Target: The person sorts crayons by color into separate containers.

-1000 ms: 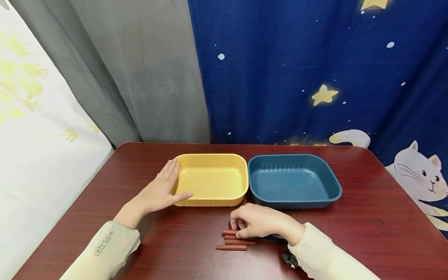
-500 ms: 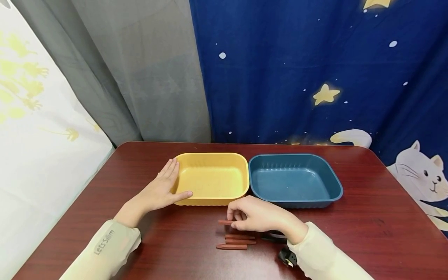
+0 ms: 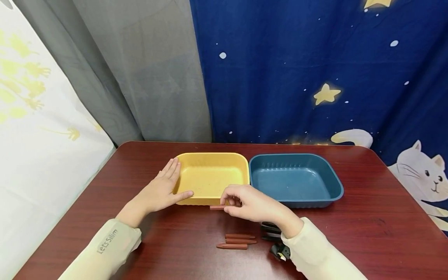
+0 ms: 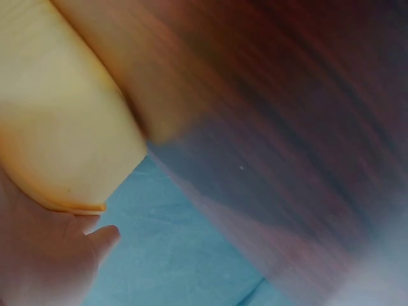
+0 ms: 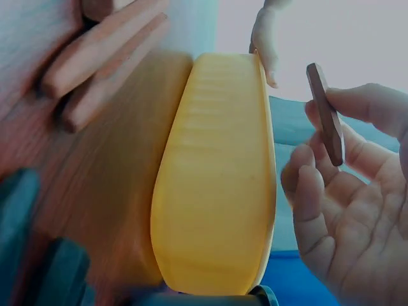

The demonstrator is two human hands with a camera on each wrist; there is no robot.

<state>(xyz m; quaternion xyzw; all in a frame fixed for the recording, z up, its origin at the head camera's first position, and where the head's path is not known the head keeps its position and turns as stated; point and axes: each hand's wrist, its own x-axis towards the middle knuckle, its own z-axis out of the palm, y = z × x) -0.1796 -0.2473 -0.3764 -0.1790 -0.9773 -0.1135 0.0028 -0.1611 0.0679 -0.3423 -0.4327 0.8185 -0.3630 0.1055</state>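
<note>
My right hand (image 3: 250,204) pinches a brown crayon (image 5: 327,118) between thumb and fingertips, at the near side of the yellow tray (image 3: 197,201). In the right wrist view the crayon is held lengthwise, its faceted sides showing, and the other fingers curl loosely beside it. My left hand (image 3: 159,194) rests with straight fingers along the tray's left end, the thumb over the near rim. Three brown crayons (image 3: 231,246) lie close together on the table below the right hand. The left wrist view shows only part of the left hand (image 4: 51,248) against the tray.
A blue tray (image 3: 297,203) stands right beside the yellow one. Several black sticks (image 3: 268,231) lie under my right wrist, partly hidden by it. A small black object (image 3: 280,252) is by the right cuff. The dark red table (image 3: 175,249) ends at curtains behind.
My right hand has lifted one brown crayon from the group and moved it up and left toward the yellow tray. More of the black sticks shows now. My left hand stays put.
</note>
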